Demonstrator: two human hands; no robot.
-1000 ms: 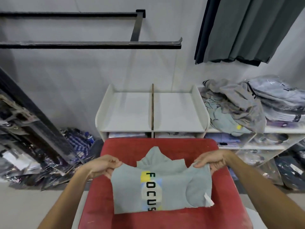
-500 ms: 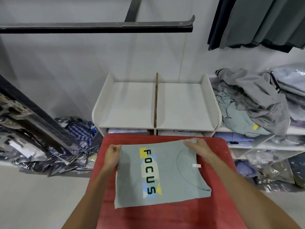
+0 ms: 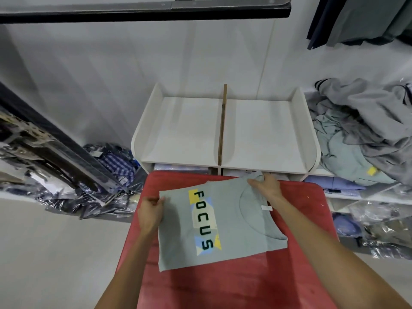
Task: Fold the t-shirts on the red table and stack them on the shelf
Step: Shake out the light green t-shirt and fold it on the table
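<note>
t-shirt: pale grey-green t-shirt (image 3: pixel 220 224) with "FOCUS" print is laid flat on the red table (image 3: pixel 307 219), folded into a rough rectangle; collar and white tag are seen on its right half.
change: a second ago the shirt was held up off the table with its upper part bunched behind; now it is spread down flat and the fold is laid over. Since half a second ago little has shifted beyond small hand adjustments at the edges.
left hand: left hand (image 3: pixel 150 211) is placed at the shirt's left edge, fingers curled, the edge pinched between thumb and fingers.
right hand: right hand (image 3: pixel 266 186) is placed at the far right corner; fingers are curled onto a bunched bit of fabric there, so the cloth is judged gripped, not merely pressed.
far corner: a small lump of cloth is seen sticking out past the far edge under the right hand; not yet tucked flat.
shelf: white shelf (image 3: pixel 267 134) with brown divider (image 3: pixel 223 126) is just beyond the table; both top compartments are seen bare, nothing stacked yet.
background: loose pile of grey garments (image 3: pixel 361 126) is seen on the unit to the right; bagged clothes (image 3: pixel 66 188) on the floor at left.
task meaning: this fold is judged nearly finished; corner tidy or one more fold is likely needed, then transfer to the shelf. Stacking not yet begun.
risk: the fold may come loose if lifted by the edges only.
</note>
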